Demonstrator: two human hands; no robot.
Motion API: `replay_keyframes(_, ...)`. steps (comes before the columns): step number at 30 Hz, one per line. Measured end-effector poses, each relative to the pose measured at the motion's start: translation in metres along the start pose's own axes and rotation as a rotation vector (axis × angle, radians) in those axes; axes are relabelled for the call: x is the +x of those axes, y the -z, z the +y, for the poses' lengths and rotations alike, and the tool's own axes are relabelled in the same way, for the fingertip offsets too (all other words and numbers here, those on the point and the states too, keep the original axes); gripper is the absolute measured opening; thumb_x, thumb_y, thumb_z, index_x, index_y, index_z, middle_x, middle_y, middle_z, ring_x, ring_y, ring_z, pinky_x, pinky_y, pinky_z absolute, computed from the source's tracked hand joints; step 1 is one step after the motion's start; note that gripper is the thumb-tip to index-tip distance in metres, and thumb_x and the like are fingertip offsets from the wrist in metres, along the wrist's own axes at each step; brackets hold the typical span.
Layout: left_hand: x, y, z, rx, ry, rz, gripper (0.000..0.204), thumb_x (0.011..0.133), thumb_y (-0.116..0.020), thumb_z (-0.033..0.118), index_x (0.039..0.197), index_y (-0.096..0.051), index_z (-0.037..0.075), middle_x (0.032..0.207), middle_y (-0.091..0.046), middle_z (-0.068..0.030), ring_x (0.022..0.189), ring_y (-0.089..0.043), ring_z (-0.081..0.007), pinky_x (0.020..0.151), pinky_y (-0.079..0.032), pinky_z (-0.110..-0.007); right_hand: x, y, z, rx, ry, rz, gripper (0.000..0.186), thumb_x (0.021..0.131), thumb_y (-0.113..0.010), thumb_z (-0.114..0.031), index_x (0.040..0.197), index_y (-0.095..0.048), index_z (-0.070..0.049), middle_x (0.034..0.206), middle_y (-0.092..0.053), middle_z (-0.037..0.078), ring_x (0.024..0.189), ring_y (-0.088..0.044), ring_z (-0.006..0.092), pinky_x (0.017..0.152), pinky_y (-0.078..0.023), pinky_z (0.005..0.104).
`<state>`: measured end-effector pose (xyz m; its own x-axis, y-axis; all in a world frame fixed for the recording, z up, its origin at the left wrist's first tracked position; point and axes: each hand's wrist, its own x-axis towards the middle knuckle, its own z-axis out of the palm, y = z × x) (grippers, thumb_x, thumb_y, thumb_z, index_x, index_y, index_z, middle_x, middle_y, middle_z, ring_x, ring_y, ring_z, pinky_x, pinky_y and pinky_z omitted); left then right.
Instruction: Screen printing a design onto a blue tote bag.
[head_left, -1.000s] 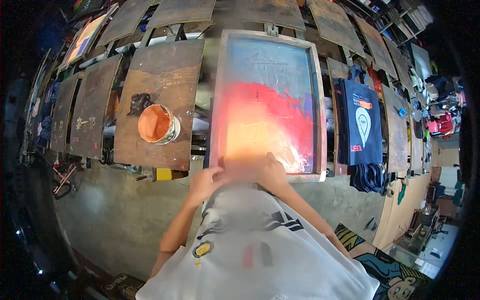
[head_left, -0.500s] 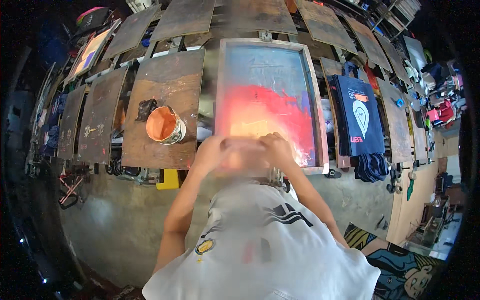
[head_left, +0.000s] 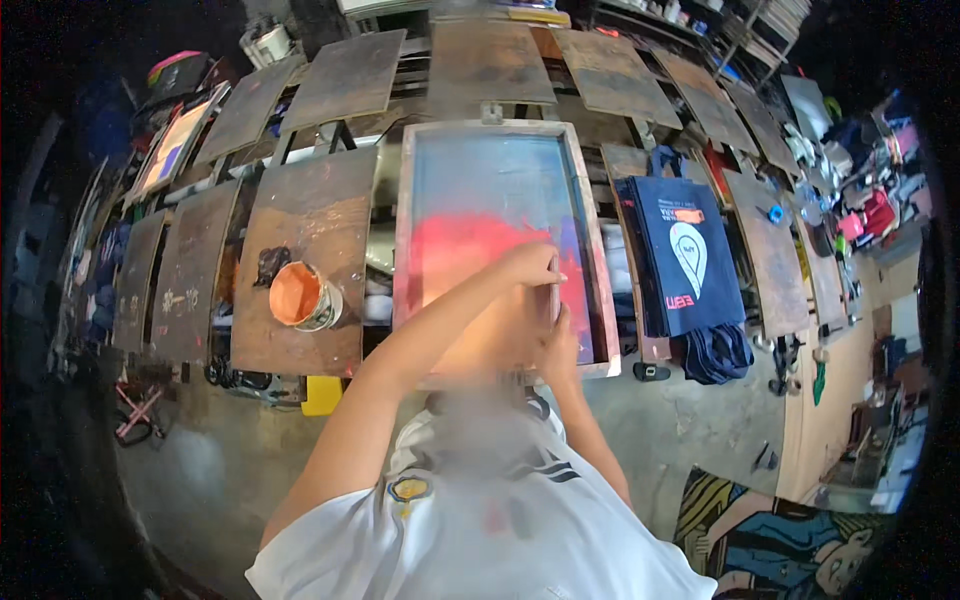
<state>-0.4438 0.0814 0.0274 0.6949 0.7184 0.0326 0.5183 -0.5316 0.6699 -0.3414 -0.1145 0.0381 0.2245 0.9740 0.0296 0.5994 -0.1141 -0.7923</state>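
Observation:
A wooden-framed printing screen (head_left: 405,200) lies before me, its mesh blue-grey at the far end and smeared with red and orange ink (head_left: 470,240) nearer me. Over the right half of the mesh, both hands grip a squeegee (head_left: 555,292) that is turned lengthwise, pointing away from me. My left hand (head_left: 532,268) has reached across to its far end, fingers closed. My right hand (head_left: 560,342) is closed round the near end. A blur in the picture's middle partly hides the squeegee's blade and the mesh below.
Left of the screen, a tub of orange ink (head_left: 305,297) stands on a wooden board (head_left: 310,215) beside a crumpled black lump (head_left: 272,265). To the right, a navy tote bag (head_left: 690,255) with a white print lies on another board. More boards stand in rows beyond.
The squeegee has turned from crosswise to lengthwise and moved right and slightly away from me. My left hand swung across to the far end. My whole view has shifted a little.

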Motion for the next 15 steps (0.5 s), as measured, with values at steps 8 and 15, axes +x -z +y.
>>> replay_keyframes(8, 0.033, 0.004, -0.009, -0.003, 0.193, -0.395, 0.044, 0.077, -0.077, 0.047, 0.082, -0.07, 0.004, 0.084, -0.07, -0.0167, 0.079, -0.068, -0.0312, 0.072, -0.052, -0.042, 0.028, -0.009, -0.008, -0.188, -0.213, -0.068, 0.064, 0.076, -0.077, -0.018, 0.123, -0.042, 0.007, 0.09, -0.063, 0.028, 0.084, -0.064, 0.0448, 0.07, -0.05, 0.0492)
replay_keyframes(15, -0.001, 0.027, -0.046, -0.062, 0.379, -0.033, 0.045, 0.078, -0.076, 0.05, 0.088, -0.071, 0.006, 0.087, -0.071, -0.016, 0.082, -0.069, -0.0306, 0.074, -0.052, -0.043, 0.061, -0.051, 0.012, -0.099, -0.073, -0.145, 0.046, 0.08, -0.072, -0.016, 0.109, -0.042, 0.003, 0.087, -0.062, 0.027, 0.085, -0.061, 0.0488, 0.072, -0.048, 0.0538)
